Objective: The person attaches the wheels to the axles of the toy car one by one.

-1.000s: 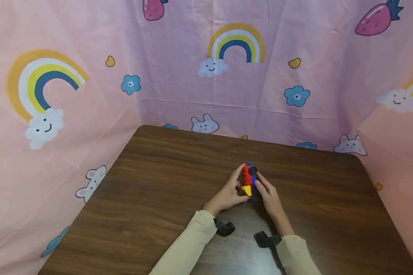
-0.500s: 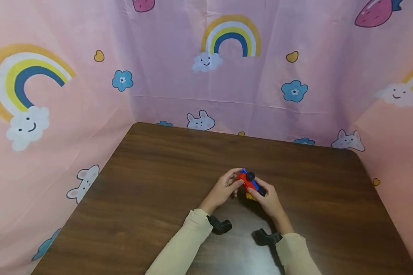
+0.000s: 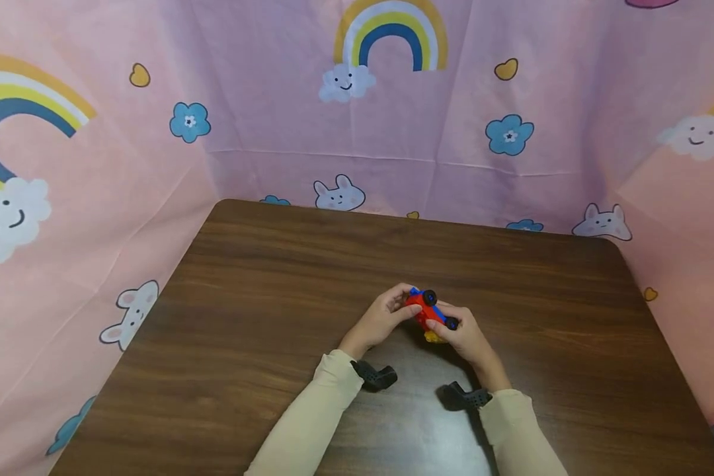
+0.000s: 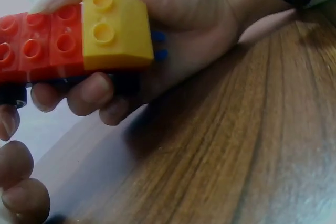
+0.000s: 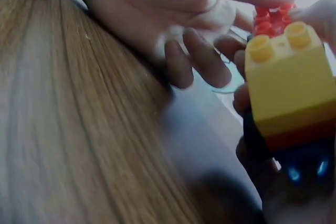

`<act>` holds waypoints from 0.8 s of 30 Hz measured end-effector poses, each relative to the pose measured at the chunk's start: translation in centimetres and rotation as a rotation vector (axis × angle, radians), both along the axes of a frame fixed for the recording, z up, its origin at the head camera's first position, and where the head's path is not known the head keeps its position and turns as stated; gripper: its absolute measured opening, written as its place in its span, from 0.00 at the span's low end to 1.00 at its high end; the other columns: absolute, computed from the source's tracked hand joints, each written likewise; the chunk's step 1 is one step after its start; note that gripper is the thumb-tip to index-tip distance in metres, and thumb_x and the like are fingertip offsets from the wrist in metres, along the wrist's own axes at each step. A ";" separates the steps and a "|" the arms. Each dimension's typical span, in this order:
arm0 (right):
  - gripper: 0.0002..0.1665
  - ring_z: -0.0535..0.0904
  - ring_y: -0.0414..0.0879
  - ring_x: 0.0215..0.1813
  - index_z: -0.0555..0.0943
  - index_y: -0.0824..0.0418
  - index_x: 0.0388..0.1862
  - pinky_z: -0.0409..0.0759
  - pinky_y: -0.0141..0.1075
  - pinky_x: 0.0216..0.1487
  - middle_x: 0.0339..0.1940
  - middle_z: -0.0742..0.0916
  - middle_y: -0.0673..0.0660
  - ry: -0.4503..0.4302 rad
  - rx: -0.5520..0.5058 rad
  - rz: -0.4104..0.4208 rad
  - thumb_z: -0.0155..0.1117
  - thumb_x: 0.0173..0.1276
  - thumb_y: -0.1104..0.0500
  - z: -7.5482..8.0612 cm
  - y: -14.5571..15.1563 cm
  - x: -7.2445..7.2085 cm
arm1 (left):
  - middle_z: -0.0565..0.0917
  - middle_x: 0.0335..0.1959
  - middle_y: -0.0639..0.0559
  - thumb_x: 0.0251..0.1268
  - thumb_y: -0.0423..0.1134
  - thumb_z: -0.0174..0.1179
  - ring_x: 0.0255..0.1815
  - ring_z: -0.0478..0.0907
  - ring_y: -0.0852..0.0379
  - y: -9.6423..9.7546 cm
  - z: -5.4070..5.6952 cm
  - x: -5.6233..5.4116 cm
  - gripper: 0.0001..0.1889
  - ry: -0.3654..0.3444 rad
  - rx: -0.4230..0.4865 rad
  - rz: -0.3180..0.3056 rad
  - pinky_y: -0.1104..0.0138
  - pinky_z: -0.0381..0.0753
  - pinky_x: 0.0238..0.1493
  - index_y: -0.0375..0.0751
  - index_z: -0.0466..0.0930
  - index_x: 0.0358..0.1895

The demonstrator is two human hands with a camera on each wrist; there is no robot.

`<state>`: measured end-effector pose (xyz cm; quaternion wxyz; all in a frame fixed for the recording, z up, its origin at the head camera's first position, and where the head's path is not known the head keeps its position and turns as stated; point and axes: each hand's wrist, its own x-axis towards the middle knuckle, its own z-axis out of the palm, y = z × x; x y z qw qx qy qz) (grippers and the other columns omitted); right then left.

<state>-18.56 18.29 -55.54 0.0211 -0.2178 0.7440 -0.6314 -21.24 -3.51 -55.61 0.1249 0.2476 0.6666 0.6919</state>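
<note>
A toy car (image 3: 426, 316) of building bricks is held above the table between both hands, tilted in the head view. Red studded bricks (image 4: 34, 45) and a yellow sloped brick (image 4: 118, 32) sit on its blue base with black wheels (image 3: 430, 297). My right hand (image 3: 469, 336) grips the car near the yellow end, thumb on the red part and fingers curled underneath. The left hand (image 3: 383, 318) pinches the far red end, its thumb on the red brick. In the right wrist view, the left hand's other fingers (image 5: 197, 59) hang loosely curled. Fingers hide part of the base.
A brown wood-grain table (image 3: 262, 277) lies beneath the hands. Behind it and at both sides hangs a pink cloth (image 3: 274, 99) printed with rainbows, flowers and rabbits. Black wrist mounts (image 3: 376, 375) project from both forearms.
The car has turned from nearly upright to slanting, its yellow end swinging toward the right hand. Both thumbs have come onto the red part. The head view has tilted down slightly.
</note>
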 end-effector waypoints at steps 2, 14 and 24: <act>0.16 0.84 0.35 0.49 0.86 0.70 0.57 0.86 0.29 0.46 0.55 0.89 0.44 -0.018 0.035 -0.021 0.65 0.72 0.68 0.2 0.1 0.1 | 0.83 0.48 0.39 0.78 0.45 0.61 0.42 0.80 0.61 0.3 0.1 0.0 0.18 -0.006 -0.008 0.014 0.71 0.81 0.46 0.36 0.76 0.59; 0.27 0.76 0.39 0.34 0.71 0.66 0.71 0.78 0.28 0.34 0.47 0.82 0.54 -0.212 -0.081 -0.452 0.47 0.86 0.48 -0.2 0.3 -0.9 | 0.74 0.16 0.57 0.75 0.62 0.59 0.17 0.65 0.62 2.2 -0.3 0.6 0.26 -0.022 -0.427 0.339 0.70 0.61 0.18 0.43 0.74 0.29; 0.27 0.80 0.62 0.67 0.79 0.69 0.64 0.75 0.57 0.71 0.62 0.84 0.67 -0.068 0.429 -0.560 0.45 0.87 0.48 -1.6 -1.2 -0.8 | 0.64 0.13 0.61 0.79 0.57 0.56 0.15 0.58 0.65 1.4 -1.9 1.6 0.25 0.151 -0.618 0.569 0.72 0.57 0.19 0.36 0.88 0.48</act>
